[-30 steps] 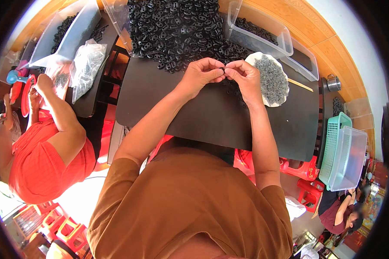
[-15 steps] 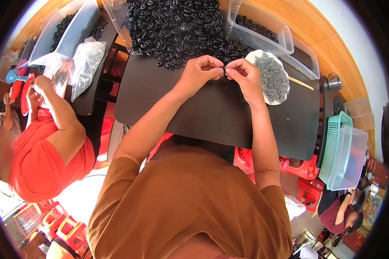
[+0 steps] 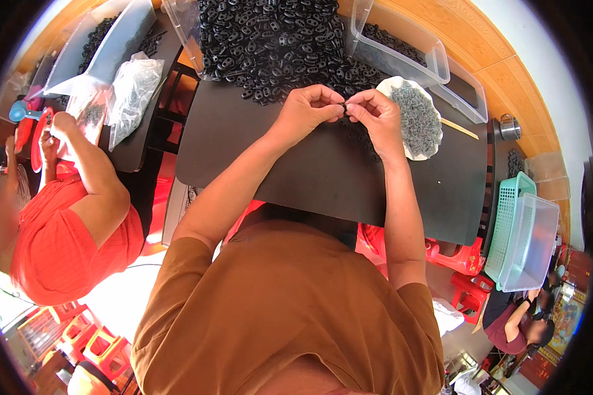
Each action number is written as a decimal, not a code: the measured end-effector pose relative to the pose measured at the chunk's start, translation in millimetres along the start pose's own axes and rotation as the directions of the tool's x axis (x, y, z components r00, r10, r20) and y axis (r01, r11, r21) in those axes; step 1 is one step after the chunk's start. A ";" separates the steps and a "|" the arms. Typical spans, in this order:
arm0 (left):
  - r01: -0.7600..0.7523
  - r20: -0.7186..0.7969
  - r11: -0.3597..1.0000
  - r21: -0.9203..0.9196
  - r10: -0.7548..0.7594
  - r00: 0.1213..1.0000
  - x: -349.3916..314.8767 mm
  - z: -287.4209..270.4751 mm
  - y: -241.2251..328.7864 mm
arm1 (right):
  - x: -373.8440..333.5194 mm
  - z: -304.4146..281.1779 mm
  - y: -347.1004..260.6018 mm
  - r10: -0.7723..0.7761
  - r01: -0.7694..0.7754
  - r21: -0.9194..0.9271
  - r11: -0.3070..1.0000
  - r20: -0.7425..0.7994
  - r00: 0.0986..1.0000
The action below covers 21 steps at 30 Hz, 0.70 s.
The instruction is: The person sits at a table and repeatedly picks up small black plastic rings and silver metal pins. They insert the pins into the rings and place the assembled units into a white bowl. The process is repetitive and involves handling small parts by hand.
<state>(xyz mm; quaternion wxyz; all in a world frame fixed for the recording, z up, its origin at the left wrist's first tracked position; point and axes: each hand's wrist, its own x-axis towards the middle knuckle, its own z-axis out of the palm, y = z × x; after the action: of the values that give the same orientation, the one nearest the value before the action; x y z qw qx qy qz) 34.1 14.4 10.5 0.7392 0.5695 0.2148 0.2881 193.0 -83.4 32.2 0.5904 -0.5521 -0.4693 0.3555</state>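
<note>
Above the dark table (image 3: 244, 151), my left hand (image 3: 303, 113) and my right hand (image 3: 379, 120) meet fingertip to fingertip. Both are closed in a pinch on a small black plastic piece (image 3: 344, 108), mostly covered by the fingers. Just beyond them spreads a big heap of black two-holed plastic pieces (image 3: 270, 49). Some loose black pieces lie under and beside my right hand. To its right, a pale scalloped plate (image 3: 386, 84) carries a mound of tiny grey parts (image 3: 414, 122).
Clear plastic bins (image 3: 398, 66) stand at the back right, near a wooden stick (image 3: 460, 128) and a metal cup (image 3: 509, 126). A green basket (image 3: 504, 224) is at the right. On the left, a person in red (image 3: 79, 237) works at another table with bins and a plastic bag (image 3: 135, 99).
My hands stay together at nearly the same spot, with the fingertips shifted slightly around the black piece. The person on the left has moved a little.
</note>
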 end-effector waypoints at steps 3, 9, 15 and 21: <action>-0.001 -0.007 1.000 -0.026 0.001 1.000 0.2 -1.1 -1.7 | 0.5 -1.6 0.6 -0.001 0.001 -0.004 1.000 0.013 1.000; -0.001 0.006 1.000 -0.003 0.001 1.000 0.2 -2.2 -0.2 | 0.8 -2.8 4.1 -0.011 0.012 -0.006 1.000 0.022 1.000; 0.006 0.014 1.000 0.003 -0.006 1.000 -0.6 -2.2 0.9 | 0.2 -1.9 2.1 0.004 -0.004 -0.018 1.000 0.020 1.000; -0.011 0.008 1.000 0.002 0.011 1.000 -0.6 -1.2 -0.1 | 0.4 -2.9 1.5 0.017 -0.016 -0.029 0.999 0.034 0.999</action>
<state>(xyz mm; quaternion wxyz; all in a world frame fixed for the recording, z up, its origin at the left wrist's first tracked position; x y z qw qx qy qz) 32.9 14.8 10.1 0.7379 0.5724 0.2090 0.2899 196.1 -83.8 30.9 0.5714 -0.5579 -0.4800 0.3630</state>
